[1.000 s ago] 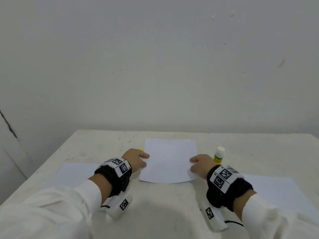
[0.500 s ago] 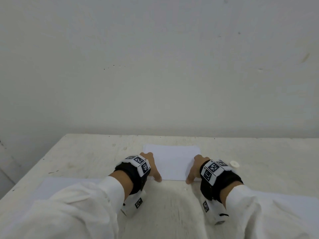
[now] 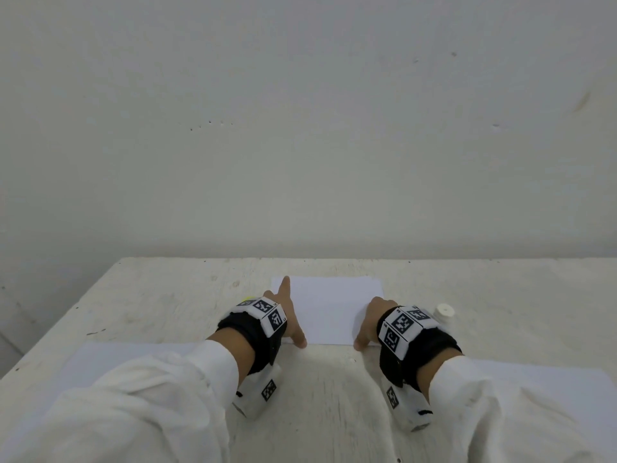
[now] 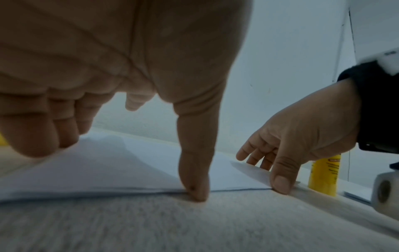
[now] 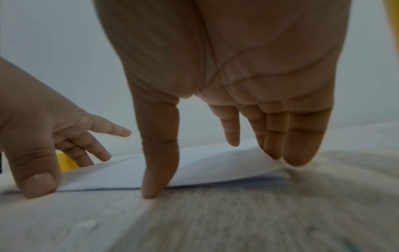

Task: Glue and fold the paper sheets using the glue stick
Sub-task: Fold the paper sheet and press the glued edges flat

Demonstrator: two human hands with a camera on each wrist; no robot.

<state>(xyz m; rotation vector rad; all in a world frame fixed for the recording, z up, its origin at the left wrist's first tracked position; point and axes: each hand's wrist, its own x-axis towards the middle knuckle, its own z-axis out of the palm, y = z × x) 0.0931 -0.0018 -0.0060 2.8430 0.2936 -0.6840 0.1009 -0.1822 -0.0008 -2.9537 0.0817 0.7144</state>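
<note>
Paper (image 3: 329,309) lay white and folded double on the worktop (image 3: 160,295), its near edge pressed flat by the straightened fingers of the left hand (image 3: 287,315) and right hand (image 3: 369,324).

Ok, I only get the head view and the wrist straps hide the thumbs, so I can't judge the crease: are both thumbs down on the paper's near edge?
Observer: Yes. The left wrist view shows the left hand pressing its thumb tip on the folded paper at the near edge, against the table. The right hand does the same at the near right corner.
Operator: Is the right side flat?
Observer: Not quite. In the right wrist view the top layer bows up under the right fingers, with a shadowed gap beneath.
Operator: And the white disc on the right?
Observer: That is the cap of the glue stick, which stands upright and has a yellow body.
</note>
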